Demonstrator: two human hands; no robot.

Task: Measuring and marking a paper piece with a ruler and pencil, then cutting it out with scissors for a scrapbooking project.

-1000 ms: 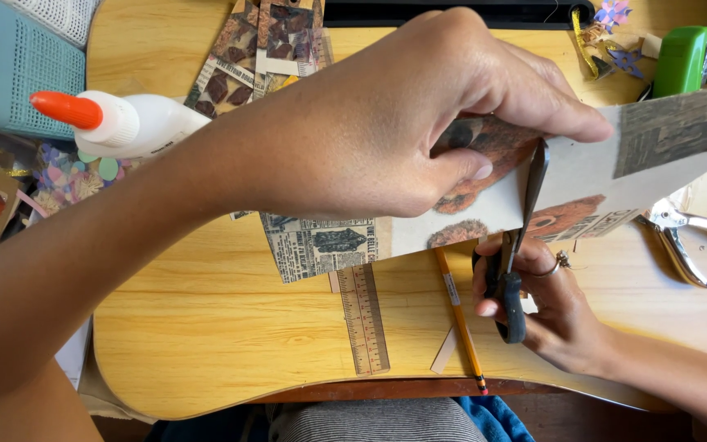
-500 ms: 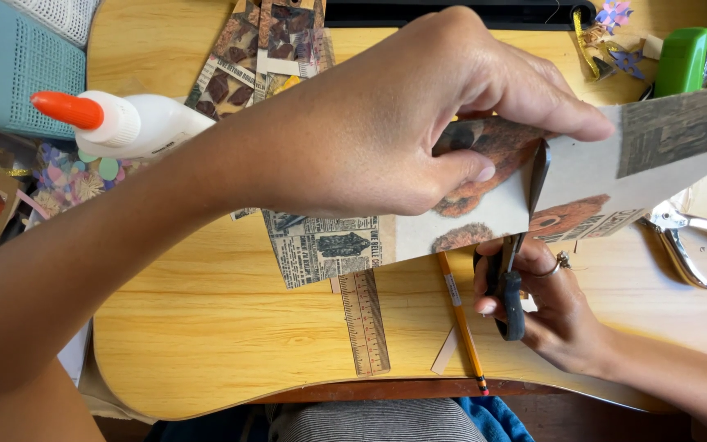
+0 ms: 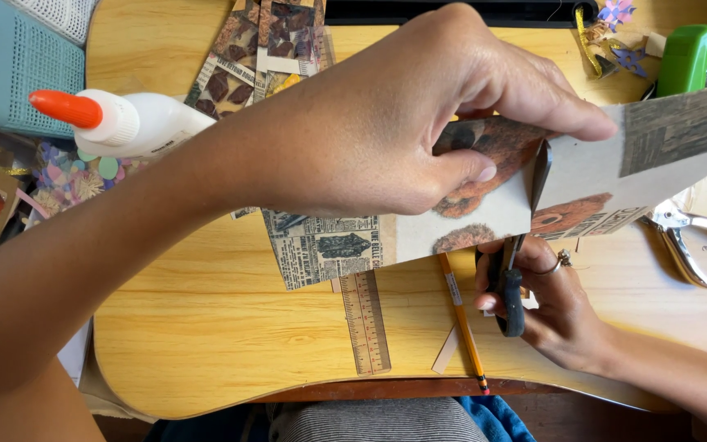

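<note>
Wooden surface (image 3: 206, 344) spread below, curved near edge toward 6 o'clock. Printed paper sheet (image 3: 583, 176) held above it, long axis running from 8 o'clock up to 2 o'clock. Left hand (image 3: 394, 123) clamped on the sheet's upper edge, thumb beneath, fingers over. Right hand (image 3: 546, 299) closed through the handles of black scissors (image 3: 521, 245), at 6 o'clock from the left hand, blades pointing to 12 and partway into the sheet. Glue bottle (image 3: 124, 123) lay at 9 o'clock, ruler (image 3: 366, 321) and pencil (image 3: 461, 323) beneath, hole punch (image 3: 685, 241) at 3. Free room only above the surface.
</note>
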